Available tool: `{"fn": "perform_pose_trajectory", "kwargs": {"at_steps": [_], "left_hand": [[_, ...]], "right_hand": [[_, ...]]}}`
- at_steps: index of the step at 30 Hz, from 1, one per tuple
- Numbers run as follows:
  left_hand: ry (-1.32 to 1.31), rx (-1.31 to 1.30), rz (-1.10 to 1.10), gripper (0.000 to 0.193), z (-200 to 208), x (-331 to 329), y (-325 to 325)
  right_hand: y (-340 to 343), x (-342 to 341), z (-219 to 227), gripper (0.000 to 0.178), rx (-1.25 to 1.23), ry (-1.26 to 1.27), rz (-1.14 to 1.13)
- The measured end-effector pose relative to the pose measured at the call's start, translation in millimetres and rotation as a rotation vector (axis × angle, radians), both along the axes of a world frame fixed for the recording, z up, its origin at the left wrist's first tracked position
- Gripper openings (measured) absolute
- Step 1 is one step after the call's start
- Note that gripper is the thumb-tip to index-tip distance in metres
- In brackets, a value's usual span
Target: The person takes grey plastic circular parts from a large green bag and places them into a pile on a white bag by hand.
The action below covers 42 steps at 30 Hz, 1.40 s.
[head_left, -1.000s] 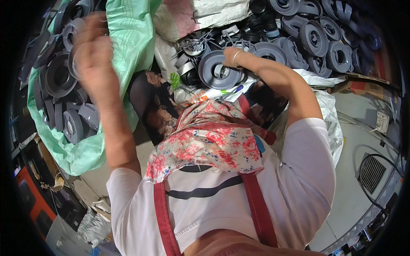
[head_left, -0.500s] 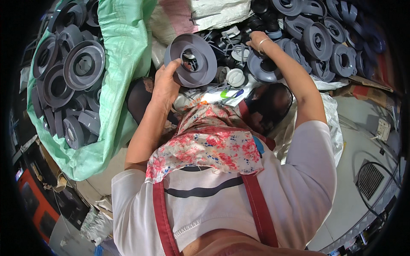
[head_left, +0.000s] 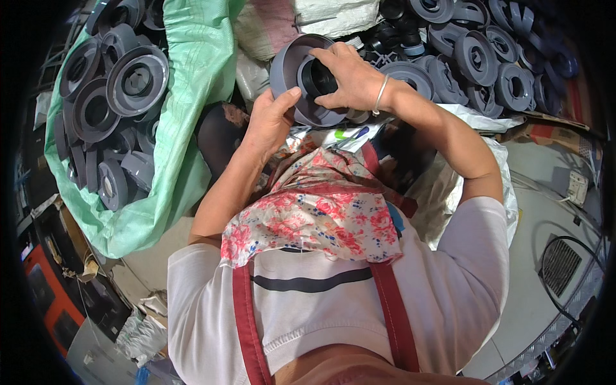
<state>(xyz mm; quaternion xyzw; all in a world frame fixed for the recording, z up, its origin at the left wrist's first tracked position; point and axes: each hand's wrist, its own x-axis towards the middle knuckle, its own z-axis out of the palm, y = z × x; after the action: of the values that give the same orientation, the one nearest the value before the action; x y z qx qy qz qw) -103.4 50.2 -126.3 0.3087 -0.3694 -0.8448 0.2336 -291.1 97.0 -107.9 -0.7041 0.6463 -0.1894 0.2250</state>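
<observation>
In front of me, my left hand grips the near left rim of a grey plastic round flanged part, thumb over its edge. A black ring-shaped piece sits at the middle of this part. The fingers and thumb of my right hand are closed around the black ring; whether it is seated in the grey part or only touching it, I cannot tell. Beside my right wrist, another grey round part lies on the pile.
At the left stands a green woven sack with several grey round parts inside. More grey parts are heaped at the far right. Black pieces lie near a white sack. A black cable curves over the floor at right.
My right hand has come from the far pile to the grey part, bringing a black ring to its middle. The left hand has shifted the grey part slightly right.
</observation>
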Motion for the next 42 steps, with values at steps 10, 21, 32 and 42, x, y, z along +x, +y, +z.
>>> {"fn": "perform_pose_trajectory", "kwargs": {"at_steps": [10, 21, 32, 42], "left_hand": [[0.011, 0.169, -0.152, 0.036, 22, 20, -5], [-0.221, -0.309, 0.000, 0.043, 22, 15, 9], [-0.313, -1.384, 1.006, 0.048, 125, 93, -105], [-0.321, -0.531, 0.064, 0.053, 11, -37, -37]], "right_hand": [[12, 1, 18, 0.079, -0.234, 0.303, 0.510], [-2, -15, -1, 0.077, 0.864, -1.026, -0.335], [-65, -216, -90, 0.077, 0.118, 0.295, -0.726], [-72, -251, -146, 0.072, 0.408, 0.423, -0.661]]}}
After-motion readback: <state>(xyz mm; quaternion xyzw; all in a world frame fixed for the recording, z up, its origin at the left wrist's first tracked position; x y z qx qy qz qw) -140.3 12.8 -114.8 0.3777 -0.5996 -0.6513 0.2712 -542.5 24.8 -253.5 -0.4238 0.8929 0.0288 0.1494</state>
